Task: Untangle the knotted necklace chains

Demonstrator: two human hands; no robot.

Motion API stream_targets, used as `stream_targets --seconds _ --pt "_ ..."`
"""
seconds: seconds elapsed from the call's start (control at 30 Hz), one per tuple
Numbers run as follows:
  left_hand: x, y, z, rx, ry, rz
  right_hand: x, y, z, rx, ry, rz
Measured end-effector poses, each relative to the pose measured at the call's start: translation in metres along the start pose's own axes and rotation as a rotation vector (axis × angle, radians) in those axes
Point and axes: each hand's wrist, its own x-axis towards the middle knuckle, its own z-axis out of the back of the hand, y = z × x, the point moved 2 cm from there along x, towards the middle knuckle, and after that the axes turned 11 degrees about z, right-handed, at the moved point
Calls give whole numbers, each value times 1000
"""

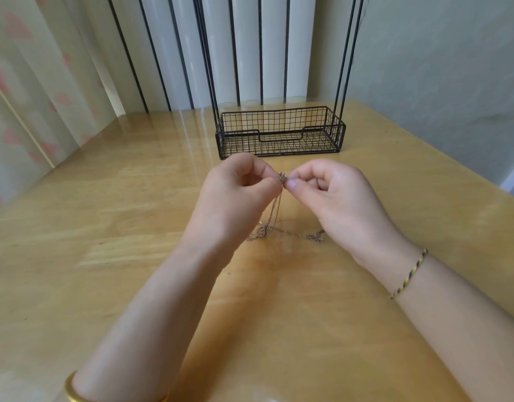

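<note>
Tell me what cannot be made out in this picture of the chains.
Head view:
- Clasp: tiny, partly covered by the fingers of the left hand and right hand; open or closed, unclear.
- Chains: too thin to count or to find the knot; one part runs behind the right hand.
- Rack: its rods are cut off by the top edge.

A black wire basket stands on the wooden table
</note>
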Motion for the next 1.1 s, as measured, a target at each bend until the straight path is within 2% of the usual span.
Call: stream_targets --seconds 0.4,0.9,1.1 --pt "1 2 -2 -62 6 74 -2 6 -1 145 4 32" --pt "0 0 -2 -21 43 33 -1 7 2 186 10 14" --pt "0 -1 0 16 25 0 0 6 5 174 -37 -37"
